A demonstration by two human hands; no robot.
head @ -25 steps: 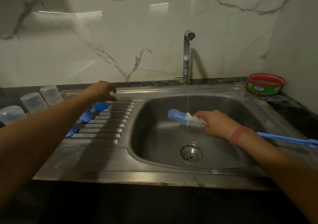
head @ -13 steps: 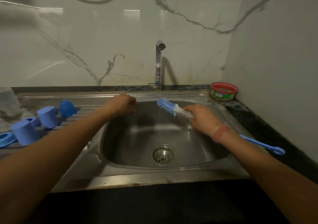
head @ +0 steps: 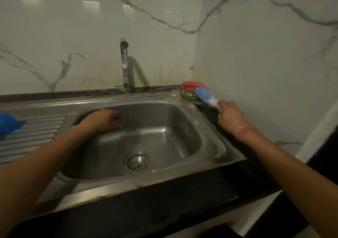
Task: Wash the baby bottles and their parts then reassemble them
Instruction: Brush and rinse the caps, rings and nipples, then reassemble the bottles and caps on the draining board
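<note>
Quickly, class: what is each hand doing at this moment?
Left hand: over the steel sink, fingers curled; whether it holds anything cannot be told.
Right hand: grips the blue-and-white bottle brush.

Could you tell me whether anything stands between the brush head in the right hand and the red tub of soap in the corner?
Nothing visible does. The right hand grips the bottle brush, whose blue head already overlaps the rim of the red tub on the counter. Whether the bristles touch the soap cannot be told.

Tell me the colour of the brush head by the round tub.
Blue bristles at the tip, white nearer the right hand; the long bottle brush shows in the head view.
</note>
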